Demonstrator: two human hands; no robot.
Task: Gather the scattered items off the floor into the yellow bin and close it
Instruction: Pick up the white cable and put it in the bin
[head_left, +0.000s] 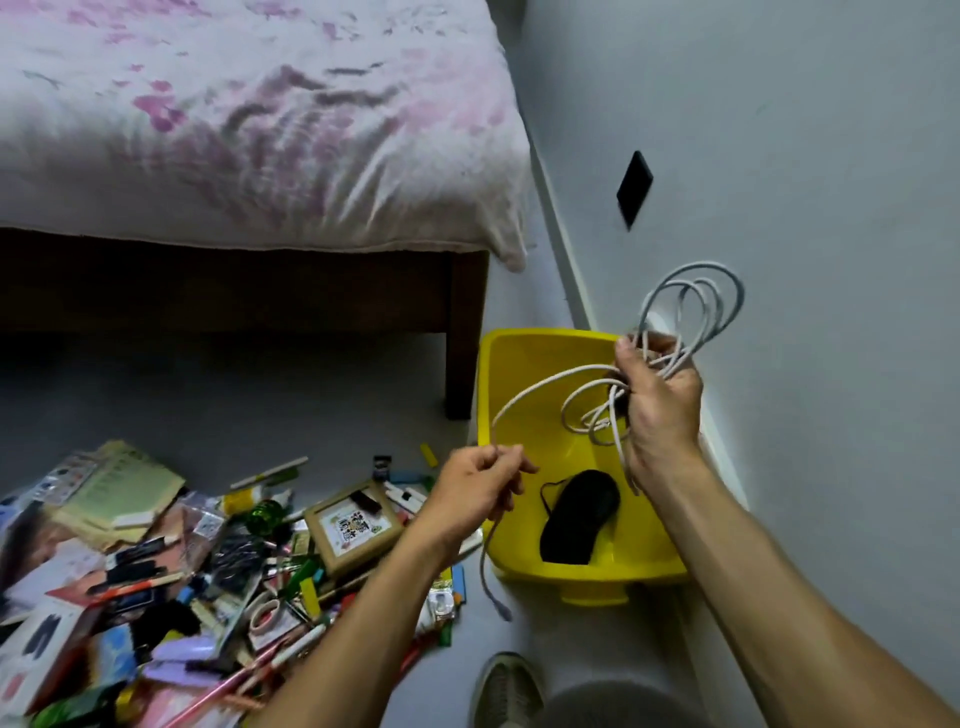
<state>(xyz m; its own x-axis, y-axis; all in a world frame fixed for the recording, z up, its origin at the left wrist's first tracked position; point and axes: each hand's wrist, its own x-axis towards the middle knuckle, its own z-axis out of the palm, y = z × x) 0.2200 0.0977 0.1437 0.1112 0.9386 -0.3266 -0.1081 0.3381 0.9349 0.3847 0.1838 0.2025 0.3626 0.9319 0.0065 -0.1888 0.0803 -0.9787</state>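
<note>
Scanning from the left, I see the scattered items (197, 561) heaped on the grey floor (260, 405) in front of the bed (234, 130): papers, pens, small packets and a square cardboard frame (352, 527) near the heap's right edge. Next comes my left hand (480, 486), raised above the heap's right edge beside the bin, its grip pinched together on a loose stretch of the white cable (691, 317); the cable's free end hangs down from that pinch, its plug dangling just over the floor. The yellow bin (524, 364) sits open on the floor beside the bed leg, against the wall (805, 156), with a black pouch (579, 517) lying in its bottom. Over the bin's right rim my right hand (657, 395) is clamped round the coiled part of the same cable, loops standing up above the fist and more loops drooping into the bin's mouth. A black plate (635, 188) is fixed on the wall, and my shoe (506, 693) shows at the bottom edge
</note>
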